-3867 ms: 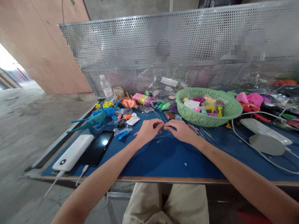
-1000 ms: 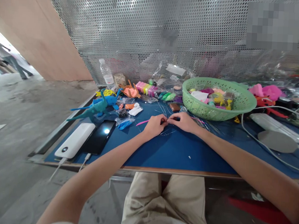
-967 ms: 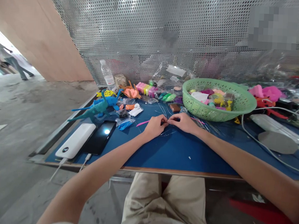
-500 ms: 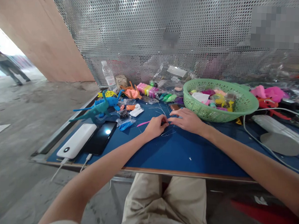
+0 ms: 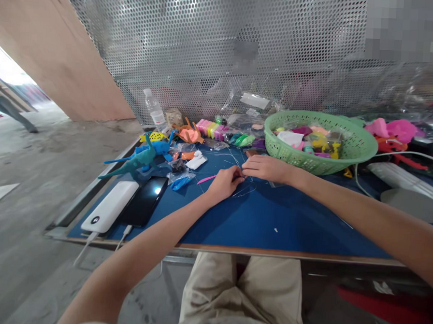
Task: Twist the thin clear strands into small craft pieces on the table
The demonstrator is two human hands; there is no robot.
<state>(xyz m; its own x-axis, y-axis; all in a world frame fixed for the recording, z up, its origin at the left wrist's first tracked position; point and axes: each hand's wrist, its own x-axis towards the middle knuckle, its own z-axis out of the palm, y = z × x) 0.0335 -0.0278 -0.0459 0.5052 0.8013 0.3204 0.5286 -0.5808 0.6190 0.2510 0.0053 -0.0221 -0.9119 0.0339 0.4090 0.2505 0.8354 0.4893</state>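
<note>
My left hand (image 5: 226,184) rests low over the blue tabletop with its fingers curled into a pinch. What sits between those fingertips is too small and hidden to name. My right hand (image 5: 266,168) meets it fingertip to fingertip, its fingers bent and pressed together at the same spot. Thin pale strands lie on the table around both hands. A pink plastic knife-like tool (image 5: 206,179) pokes out beside my left hand. Just behind my right hand lies a small brown piece (image 5: 252,153), partly covered.
A green basket (image 5: 320,163) of colourful clay pieces stands behind my right hand. Blue and teal dinosaur figures (image 5: 144,154), a white power bank (image 5: 110,207) and a phone (image 5: 149,199) are at left. A water bottle (image 5: 156,110) stands by the perforated metal panel (image 5: 193,45).
My right hand's fingers have drawn closer together and flattened, tips still at my left hand. My left hand has stayed almost in place. The view has shifted slightly.
</note>
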